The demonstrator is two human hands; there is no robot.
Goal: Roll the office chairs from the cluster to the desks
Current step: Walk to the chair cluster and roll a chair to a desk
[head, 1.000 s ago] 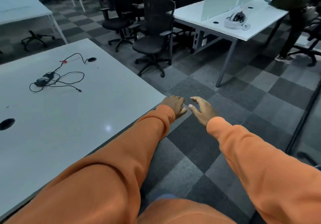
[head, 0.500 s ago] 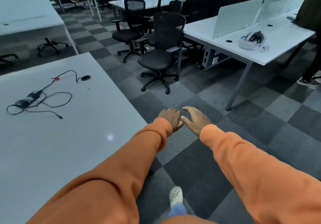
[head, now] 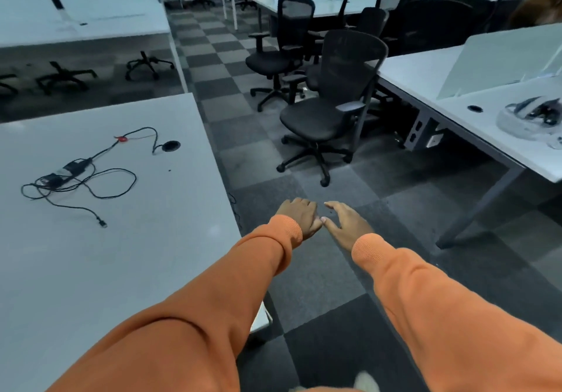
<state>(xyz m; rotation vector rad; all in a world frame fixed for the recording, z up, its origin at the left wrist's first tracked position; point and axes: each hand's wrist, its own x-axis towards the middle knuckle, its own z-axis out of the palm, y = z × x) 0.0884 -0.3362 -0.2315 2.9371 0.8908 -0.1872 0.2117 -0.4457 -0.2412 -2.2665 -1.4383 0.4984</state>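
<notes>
A cluster of black mesh-backed office chairs stands in the aisle ahead. The nearest chair (head: 328, 108) faces left, its wheeled base on the checkered carpet. A second chair (head: 282, 54) stands just behind it, with more chairs further back. Both my arms reach forward in orange sleeves. My left hand (head: 299, 215) has loosely curled fingers and holds nothing. My right hand (head: 346, 224) is spread with straight fingers, its thumb meeting my left thumb. Both hands are short of the nearest chair and touch no chair.
A white desk (head: 121, 239) at my left carries a tangled black cable with a charger (head: 70, 175). Another white desk (head: 456, 111) with a divider panel stands at the right, a white headset (head: 529, 118) on it. Chair bases sit under the far left desk.
I have walked forward along the aisle, so the chair cluster is nearer and larger. My hands stay together in front, empty, thumbs now touching.
</notes>
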